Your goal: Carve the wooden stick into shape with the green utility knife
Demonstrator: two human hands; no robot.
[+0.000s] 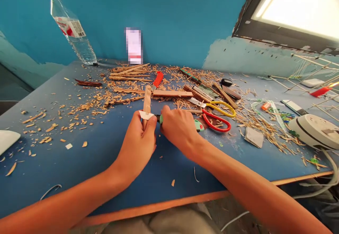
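My left hand (139,145) is closed around the lower end of a pale wooden stick (147,99), which points up and away from me. My right hand (182,128) grips a knife with a mint-green handle (199,125). Its pale, bright blade (146,115) lies across the stick just above my left thumb. Most of the handle is hidden inside my right fist. Both hands are held close together over the blue table (106,156).
Wood shavings (100,101) and cut sticks (129,74) litter the table. Scissors (217,115) with red and yellow handles lie right of my hands, near a red-handled cutter (158,79). A water bottle (75,36) leans at back left; a white round device (315,131) sits right.
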